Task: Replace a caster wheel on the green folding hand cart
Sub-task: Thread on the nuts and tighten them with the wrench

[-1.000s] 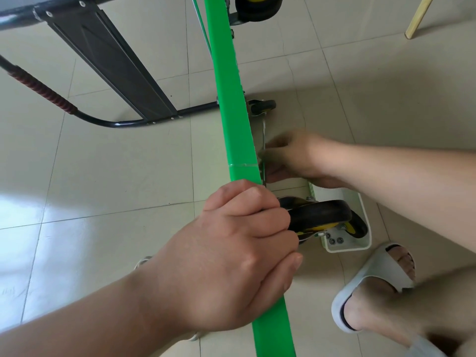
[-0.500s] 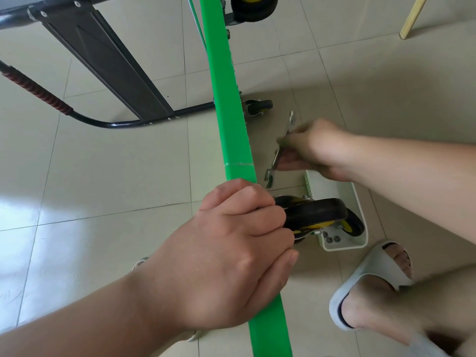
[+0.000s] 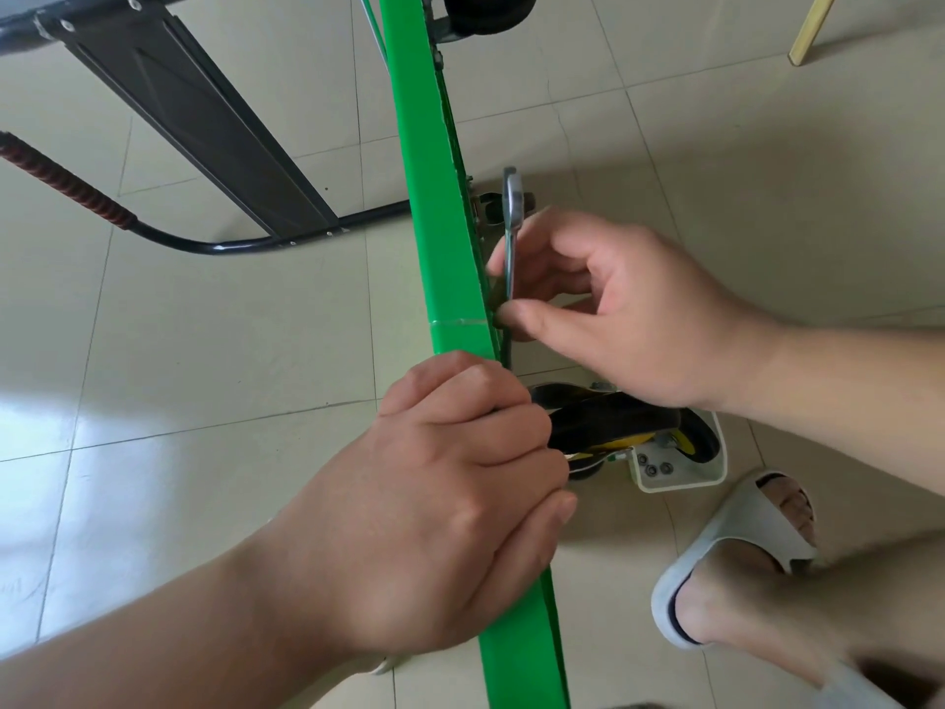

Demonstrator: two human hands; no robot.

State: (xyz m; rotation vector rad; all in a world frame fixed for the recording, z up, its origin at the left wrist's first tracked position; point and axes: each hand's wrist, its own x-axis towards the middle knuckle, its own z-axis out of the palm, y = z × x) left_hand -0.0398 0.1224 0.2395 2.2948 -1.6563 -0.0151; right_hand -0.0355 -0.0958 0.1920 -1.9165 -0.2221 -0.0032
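- The green cart [image 3: 440,248] is seen edge-on, running from the far end of the view to the near end.
- Its near stretch is gripped by the left hand [image 3: 434,504], with the fingers curled over the edge onto the right side.
- A black caster wheel [image 3: 613,422] with a yellow hub is seen on the cart's right side, just beside those fingertips. Whether it is touched cannot be told.
- A metal wrench [image 3: 511,222] is pinched between thumb and fingers of the right hand [image 3: 624,319], just beside the cart's right face and farther off than the wheel.
- The wrench's head is shown beyond the hand. Its near end is hidden behind the thumb and the cart's edge.
- A white tray [image 3: 680,475] with small nuts in it lies on the tiled floor under the wheel, near a foot in a white slipper [image 3: 716,550].
- A black frame [image 3: 204,125] stands at the far left.
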